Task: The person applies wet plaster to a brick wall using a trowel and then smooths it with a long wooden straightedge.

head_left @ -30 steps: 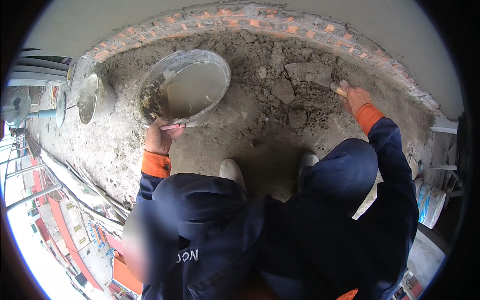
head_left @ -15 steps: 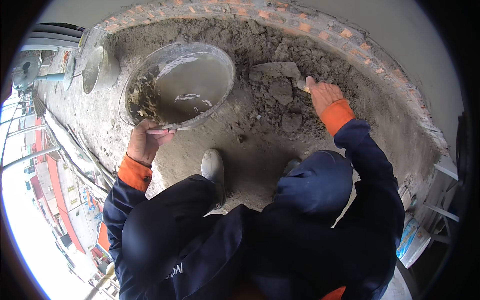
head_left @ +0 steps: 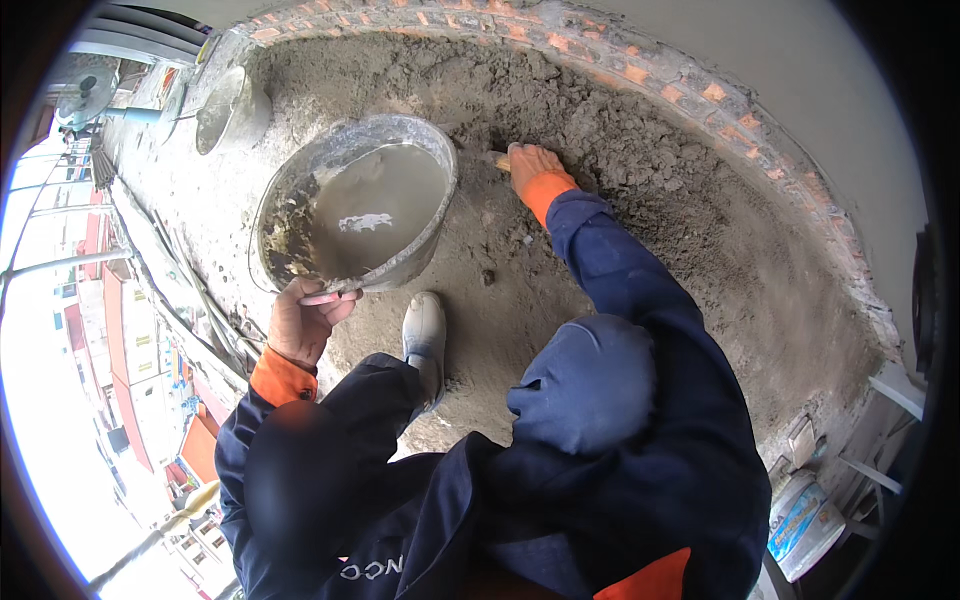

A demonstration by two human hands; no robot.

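Note:
My left hand (head_left: 305, 325) is closed round the pinkish grip of the bucket handle (head_left: 330, 297), at the near rim. The wide grey bucket (head_left: 425, 250) leans toward me, with cloudy grey-brown water (head_left: 390, 200) inside and mud caked on its left wall. Just right of the bucket, my right hand (head_left: 538, 170) grips a trowel by its wooden handle (head_left: 499, 161). The blade cannot be made out against the mortar. Loose wet mortar (head_left: 620, 140) lies heaped beyond and to the right of this hand.
A low curved brick edge (head_left: 640, 75) borders the mortar at the back and right. Another bucket (head_left: 235, 110) stands far left, near a fan (head_left: 85, 88). Poles and an open drop line the left side. My boot (head_left: 424, 325) is close below the bucket; a white tub (head_left: 803, 525) sits lower right.
My right hand has moved left with the trowel, from the mortar heap to beside the bucket. My left hand keeps its hold on the handle. The whole view has shifted slightly.

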